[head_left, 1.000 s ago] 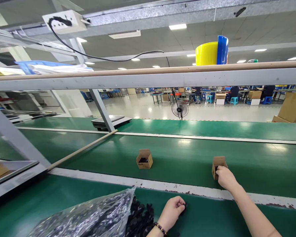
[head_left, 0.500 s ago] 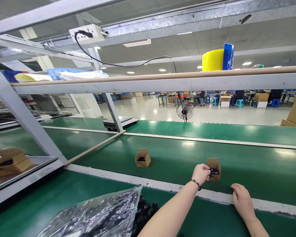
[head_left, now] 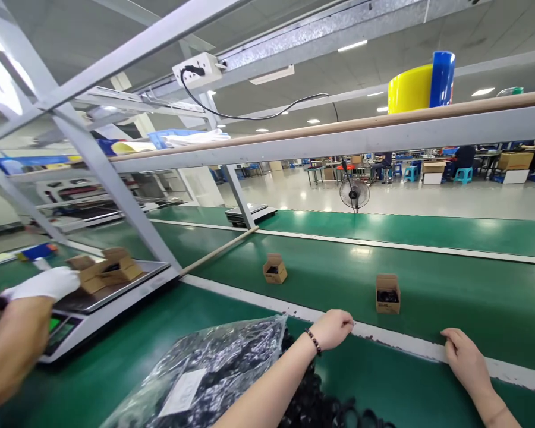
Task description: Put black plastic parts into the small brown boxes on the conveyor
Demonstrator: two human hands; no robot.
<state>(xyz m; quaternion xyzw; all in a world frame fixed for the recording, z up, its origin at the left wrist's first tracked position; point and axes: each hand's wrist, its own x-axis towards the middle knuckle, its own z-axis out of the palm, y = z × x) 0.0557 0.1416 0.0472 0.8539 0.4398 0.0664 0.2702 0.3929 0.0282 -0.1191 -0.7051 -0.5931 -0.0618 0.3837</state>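
Observation:
My left hand [head_left: 334, 328], with a bead bracelet at the wrist, hovers over the white edge strip of the green conveyor belt [head_left: 450, 285], fingers loosely curled and nothing seen in them. My right hand [head_left: 466, 361] rests flat on that strip, fingers stretched out. A small open cardboard box [head_left: 387, 293] with black parts inside stands on the belt just beyond both hands. A second small open box [head_left: 275, 268] sits farther left on the belt. A clear plastic bag [head_left: 214, 374] of black parts lies under my left forearm, with loose black parts [head_left: 321, 404] spilling from it.
At the left, a co-worker's white-gloved hand [head_left: 44, 282] touches open cardboard boxes [head_left: 111, 267] on a weighing scale [head_left: 93, 303]. A grey metal frame [head_left: 116, 178] and wooden rail [head_left: 218, 252] cross the bench. Another scale [head_left: 249, 213] and a fan [head_left: 354, 193] stand beyond the belt.
My left hand has drawn back from the near box to the belt's edge strip. The camera turned left, bringing the scale and the co-worker's gloved hand into view.

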